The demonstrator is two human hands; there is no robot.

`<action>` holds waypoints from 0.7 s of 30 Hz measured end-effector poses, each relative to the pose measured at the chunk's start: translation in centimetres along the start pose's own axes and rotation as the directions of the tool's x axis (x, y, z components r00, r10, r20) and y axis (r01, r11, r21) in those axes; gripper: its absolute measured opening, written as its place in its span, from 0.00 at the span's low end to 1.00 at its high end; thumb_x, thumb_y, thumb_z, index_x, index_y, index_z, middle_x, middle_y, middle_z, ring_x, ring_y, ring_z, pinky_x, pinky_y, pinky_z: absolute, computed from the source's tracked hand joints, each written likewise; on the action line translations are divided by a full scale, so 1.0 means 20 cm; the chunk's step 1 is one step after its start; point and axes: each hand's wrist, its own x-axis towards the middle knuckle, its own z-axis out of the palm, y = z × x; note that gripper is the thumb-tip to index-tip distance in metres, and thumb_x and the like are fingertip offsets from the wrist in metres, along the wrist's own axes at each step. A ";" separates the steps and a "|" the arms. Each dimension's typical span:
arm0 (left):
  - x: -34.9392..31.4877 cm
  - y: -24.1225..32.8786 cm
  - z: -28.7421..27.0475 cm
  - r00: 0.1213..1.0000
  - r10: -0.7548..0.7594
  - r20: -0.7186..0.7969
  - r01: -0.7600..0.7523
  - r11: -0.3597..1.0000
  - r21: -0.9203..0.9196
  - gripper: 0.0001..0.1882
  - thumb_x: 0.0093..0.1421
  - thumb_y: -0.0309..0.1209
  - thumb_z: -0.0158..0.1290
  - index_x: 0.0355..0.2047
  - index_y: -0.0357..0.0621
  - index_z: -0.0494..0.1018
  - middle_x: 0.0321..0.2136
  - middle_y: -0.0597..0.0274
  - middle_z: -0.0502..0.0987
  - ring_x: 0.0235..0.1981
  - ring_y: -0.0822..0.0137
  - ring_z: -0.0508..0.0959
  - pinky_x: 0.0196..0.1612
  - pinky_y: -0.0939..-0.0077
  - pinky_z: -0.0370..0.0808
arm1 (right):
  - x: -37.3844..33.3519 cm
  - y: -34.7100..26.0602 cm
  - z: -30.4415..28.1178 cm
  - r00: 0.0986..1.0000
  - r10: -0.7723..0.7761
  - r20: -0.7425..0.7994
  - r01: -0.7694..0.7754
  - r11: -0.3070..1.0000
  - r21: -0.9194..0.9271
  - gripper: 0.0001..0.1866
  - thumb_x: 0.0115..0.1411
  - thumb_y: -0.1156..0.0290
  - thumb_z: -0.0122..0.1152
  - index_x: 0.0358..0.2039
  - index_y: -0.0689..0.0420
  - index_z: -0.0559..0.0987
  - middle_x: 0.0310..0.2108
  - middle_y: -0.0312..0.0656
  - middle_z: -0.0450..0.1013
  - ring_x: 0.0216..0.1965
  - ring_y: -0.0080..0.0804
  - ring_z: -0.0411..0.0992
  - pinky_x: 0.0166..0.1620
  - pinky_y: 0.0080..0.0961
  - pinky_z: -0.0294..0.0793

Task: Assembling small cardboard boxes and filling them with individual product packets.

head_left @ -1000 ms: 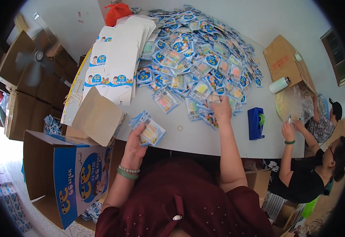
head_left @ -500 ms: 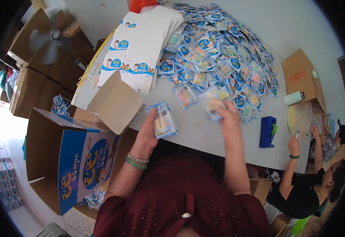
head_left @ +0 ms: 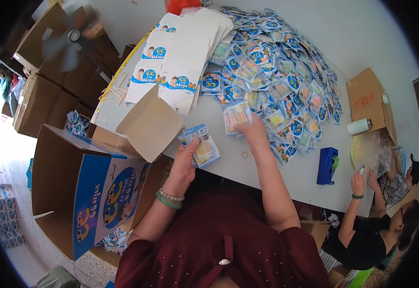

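Observation:
My left hand (head_left: 184,161) is closed around a small stack of clear-fronted packets (head_left: 204,149) with blue striped edges, its thumb on top. Thin coloured sticks show through their film. Slightly farther off and to the right, my right hand (head_left: 254,135) pinches a similar packet (head_left: 236,114) by its near edge. This packet is at the near left edge of a big heap of packets (head_left: 286,77). Whether more packets lie under it, I cannot tell. Close to my right forearm, a rubber band (head_left: 244,154) lies on the white table (head_left: 224,168).
Flat white cartons (head_left: 190,57) are stacked left of the heap. A large blue printed box (head_left: 108,197) stands open at the left, its flap (head_left: 151,125) over the table edge. On the right are a blue tape dispenser (head_left: 325,165), a white bottle (head_left: 359,126) and a co-worker's hands (head_left: 358,183).
My right hand has swung left toward my left hand, now on a packet at the heap's near edge. My left hand keeps its stack. The whole view has shifted slightly.

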 end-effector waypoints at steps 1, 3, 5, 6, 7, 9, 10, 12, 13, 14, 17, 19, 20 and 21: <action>0.00 -0.01 0.01 1.000 0.004 -0.004 -0.004 1.000 -0.006 0.15 0.64 0.31 0.49 0.50 0.42 0.68 0.44 0.61 0.77 0.44 0.65 0.78 0.47 0.66 0.77 | -0.08 -0.04 -0.03 0.989 0.027 0.147 -0.089 0.894 0.440 0.23 0.45 0.72 0.64 0.44 0.62 0.75 0.36 0.41 0.77 0.36 0.31 0.75 0.42 0.27 0.72; 0.00 -0.02 0.02 0.998 0.049 -0.041 -0.047 0.997 0.056 0.16 0.65 0.32 0.48 0.52 0.42 0.66 0.46 0.60 0.75 0.46 0.66 0.77 0.49 0.67 0.75 | -0.21 -0.08 -0.01 0.963 0.048 0.266 -0.179 0.850 0.495 0.23 0.46 0.72 0.65 0.44 0.63 0.75 0.36 0.39 0.77 0.35 0.28 0.74 0.41 0.25 0.72; -0.03 -0.02 0.07 0.999 0.032 0.039 -0.033 0.999 0.007 0.17 0.65 0.33 0.48 0.53 0.42 0.66 0.47 0.60 0.75 0.47 0.66 0.76 0.50 0.67 0.74 | -0.29 -0.09 0.05 0.933 0.063 0.353 -0.261 0.796 0.547 0.22 0.46 0.73 0.65 0.44 0.63 0.75 0.35 0.37 0.76 0.34 0.24 0.73 0.40 0.23 0.71; -0.03 -0.03 0.10 0.994 0.027 0.109 -0.022 0.999 -0.046 0.18 0.66 0.35 0.48 0.53 0.43 0.65 0.47 0.60 0.74 0.48 0.67 0.75 0.51 0.67 0.73 | -0.30 -0.07 0.10 0.930 0.052 0.365 -0.247 0.824 0.510 0.23 0.46 0.72 0.66 0.45 0.63 0.74 0.37 0.38 0.76 0.35 0.25 0.73 0.40 0.23 0.72; -0.03 -0.03 0.11 0.993 0.024 0.118 -0.020 0.999 -0.041 0.18 0.66 0.35 0.48 0.53 0.43 0.65 0.47 0.60 0.74 0.48 0.67 0.75 0.51 0.67 0.73 | -0.30 -0.05 0.13 0.923 0.038 0.383 -0.230 0.852 0.470 0.24 0.46 0.72 0.66 0.45 0.63 0.73 0.38 0.39 0.76 0.36 0.26 0.73 0.41 0.24 0.72; -0.03 -0.04 0.13 0.980 -0.026 0.197 0.040 0.997 -0.064 0.22 0.62 0.36 0.53 0.54 0.42 0.64 0.47 0.61 0.73 0.49 0.67 0.74 0.52 0.67 0.71 | -0.28 0.02 0.13 0.927 0.048 0.372 -0.180 0.927 0.330 0.26 0.46 0.69 0.67 0.46 0.63 0.71 0.40 0.43 0.75 0.38 0.30 0.74 0.42 0.27 0.72; -0.04 -0.04 0.13 0.978 -0.033 0.206 0.045 0.997 -0.056 0.22 0.62 0.36 0.53 0.54 0.42 0.64 0.47 0.61 0.73 0.49 0.67 0.74 0.52 0.67 0.71 | -0.28 0.03 0.14 0.926 0.060 0.372 -0.134 0.975 0.175 0.29 0.46 0.66 0.68 0.47 0.64 0.69 0.42 0.46 0.75 0.40 0.35 0.75 0.43 0.30 0.73; -0.05 -0.06 0.16 0.973 0.123 0.197 -0.166 0.962 0.217 0.24 0.57 0.34 0.58 0.52 0.40 0.66 0.44 0.60 0.75 0.45 0.66 0.76 0.48 0.70 0.74 | -0.34 -0.07 0.13 0.948 0.028 0.318 -0.019 0.999 -0.033 0.30 0.46 0.62 0.68 0.46 0.65 0.68 0.41 0.51 0.74 0.42 0.42 0.74 0.45 0.33 0.73; -0.06 -0.07 0.16 0.971 0.112 0.211 -0.159 0.962 0.220 0.24 0.57 0.34 0.58 0.52 0.40 0.66 0.44 0.60 0.75 0.45 0.66 0.76 0.48 0.70 0.74 | -0.37 -0.10 0.13 0.959 -0.011 0.282 0.084 0.965 -0.248 0.32 0.45 0.58 0.68 0.44 0.66 0.68 0.40 0.56 0.74 0.44 0.48 0.74 0.46 0.36 0.73; -0.05 -0.08 0.17 0.984 0.100 0.147 -0.137 0.954 0.266 0.24 0.55 0.31 0.60 0.51 0.40 0.66 0.42 0.60 0.76 0.43 0.66 0.77 0.46 0.71 0.75 | -0.37 -0.07 0.15 0.957 -0.017 0.291 0.094 0.962 -0.255 0.36 0.44 0.51 0.67 0.44 0.66 0.67 0.41 0.60 0.72 0.46 0.56 0.71 0.48 0.40 0.71; -0.03 -0.11 0.19 0.993 0.120 0.014 -0.119 0.955 0.271 0.20 0.53 0.25 0.60 0.47 0.38 0.70 0.37 0.59 0.78 0.35 0.66 0.80 0.39 0.73 0.78 | -0.37 -0.03 0.12 0.931 -0.092 0.352 0.203 0.934 -0.293 0.36 0.44 0.50 0.67 0.45 0.64 0.67 0.42 0.58 0.73 0.46 0.55 0.71 0.48 0.40 0.71; -0.02 -0.09 0.17 0.999 -0.021 -0.035 0.026 0.992 0.126 0.17 0.53 0.23 0.59 0.44 0.37 0.72 0.37 0.59 0.79 0.35 0.65 0.80 0.38 0.71 0.79 | -0.26 0.00 -0.04 0.905 -0.174 0.387 0.259 0.949 -0.179 0.25 0.50 0.61 0.64 0.45 0.61 0.71 0.42 0.52 0.73 0.45 0.52 0.72 0.48 0.37 0.71; 0.00 -0.08 0.15 0.998 -0.053 -0.039 0.058 0.987 0.148 0.17 0.54 0.23 0.58 0.44 0.37 0.72 0.37 0.58 0.79 0.36 0.63 0.81 0.40 0.68 0.80 | -0.20 0.03 -0.14 0.908 -0.308 0.286 0.355 0.925 -0.133 0.19 0.52 0.68 0.61 0.44 0.58 0.72 0.40 0.50 0.74 0.44 0.49 0.72 0.48 0.35 0.70; 0.01 -0.07 0.13 0.998 -0.053 -0.042 0.059 0.987 0.152 0.17 0.54 0.23 0.58 0.44 0.37 0.72 0.37 0.58 0.79 0.36 0.63 0.81 0.40 0.68 0.80 | -0.13 0.05 -0.23 0.901 -0.408 0.144 0.431 0.813 -0.391 0.14 0.52 0.73 0.58 0.42 0.57 0.74 0.43 0.48 0.73 0.48 0.48 0.70 0.50 0.37 0.69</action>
